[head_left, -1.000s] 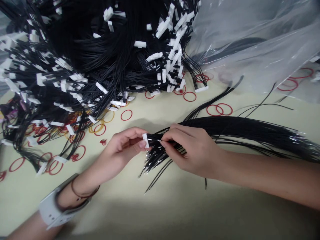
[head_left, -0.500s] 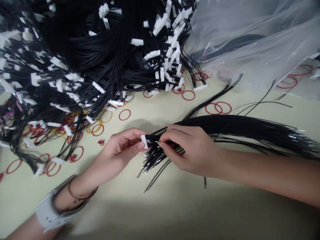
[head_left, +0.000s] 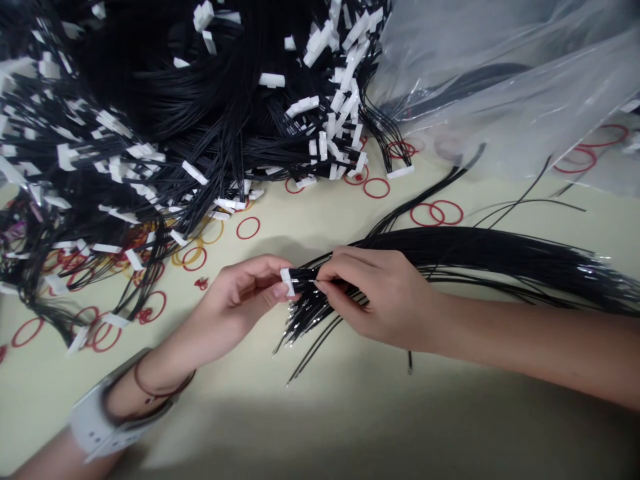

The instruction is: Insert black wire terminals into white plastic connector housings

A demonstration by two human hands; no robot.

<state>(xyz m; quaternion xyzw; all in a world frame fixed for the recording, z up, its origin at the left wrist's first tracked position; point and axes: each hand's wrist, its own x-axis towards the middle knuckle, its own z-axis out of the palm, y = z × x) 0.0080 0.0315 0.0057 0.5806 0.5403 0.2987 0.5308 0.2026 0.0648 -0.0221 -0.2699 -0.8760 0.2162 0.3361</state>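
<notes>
Between the thumb and fingertips of my left hand (head_left: 237, 303) is a small white connector housing (head_left: 288, 282), with several black wires running out of its right side. My right hand (head_left: 377, 293) pinches a thin black wire (head_left: 317, 281) close to its metal tip, a short way right of the housing. Whether that tip touches the housing is too small to tell. Under both hands lies a thick bundle of loose black wires (head_left: 500, 257), its crimped metal ends (head_left: 295, 327) fanning out below the housing.
A large heap of black cables (head_left: 200, 113) with white connectors fills the back left. Red rubber bands (head_left: 249, 228) and yellow ones (head_left: 213, 231) are scattered over the pale table (head_left: 240, 413). A clear plastic bag (head_left: 510, 100) lies at the back right.
Both hands keep their grips and hardly move. The wire tip at my right fingertips shows slightly more to the left. The whole view has shifted a little.
</notes>
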